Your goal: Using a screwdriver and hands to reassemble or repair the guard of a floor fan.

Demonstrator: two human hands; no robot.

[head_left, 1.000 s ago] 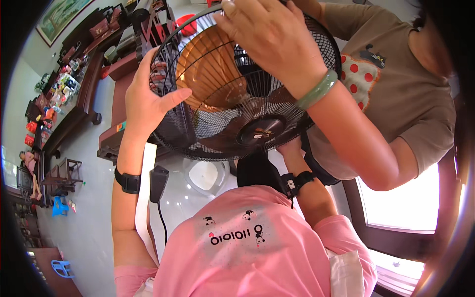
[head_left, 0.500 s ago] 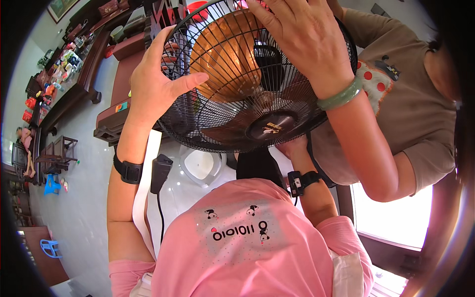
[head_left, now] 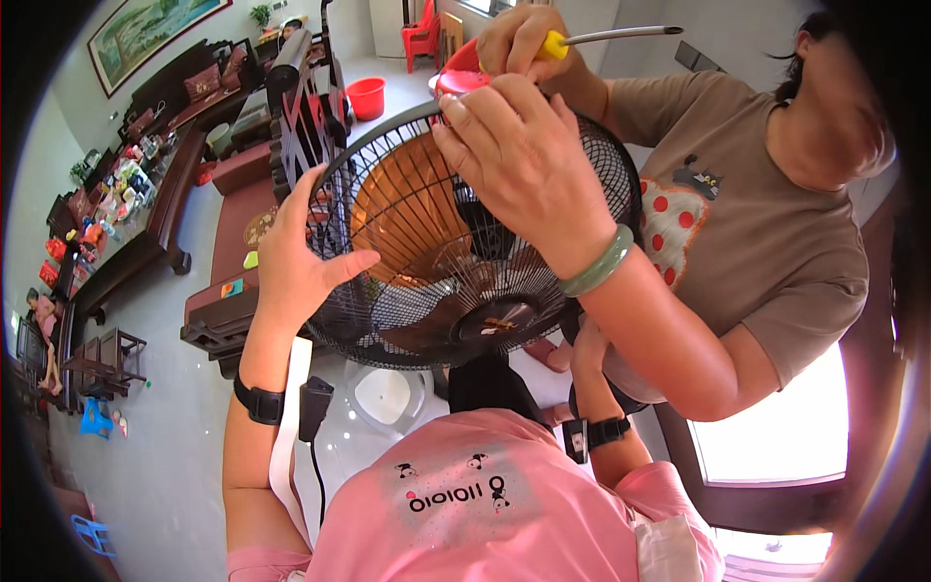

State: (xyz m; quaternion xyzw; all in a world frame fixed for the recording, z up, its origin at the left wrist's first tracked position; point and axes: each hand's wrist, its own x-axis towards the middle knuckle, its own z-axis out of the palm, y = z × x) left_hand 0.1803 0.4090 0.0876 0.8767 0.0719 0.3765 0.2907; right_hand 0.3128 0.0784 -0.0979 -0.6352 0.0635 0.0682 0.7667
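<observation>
My left hand [head_left: 296, 262] grips the left rim of a round black fan [head_left: 388, 320], fingers curled over the cage and thumb across its front. An orange-brown blade [head_left: 393, 204] shows through the wires. My right hand [head_left: 589, 339] is under the fan's lower right side, its fingers hidden. A co-worker's hand [head_left: 524, 165] with a green bangle presses on the top of the cage. The co-worker's other hand [head_left: 519, 39], just above the rim, holds a yellow-handled screwdriver [head_left: 555, 45], shaft pointing right.
The co-worker [head_left: 737, 223] stands close at the right. A white stool [head_left: 386, 393] is below the fan. Dark wooden furniture [head_left: 145, 218] with cluttered items lines the left, with a blue stool [head_left: 95, 417]. A red bucket [head_left: 367, 95] and red chair [head_left: 419, 34] are behind.
The fan and my left hand sit lower in the picture than half a second ago. The co-worker's other hand has come up above the rim with a screwdriver.
</observation>
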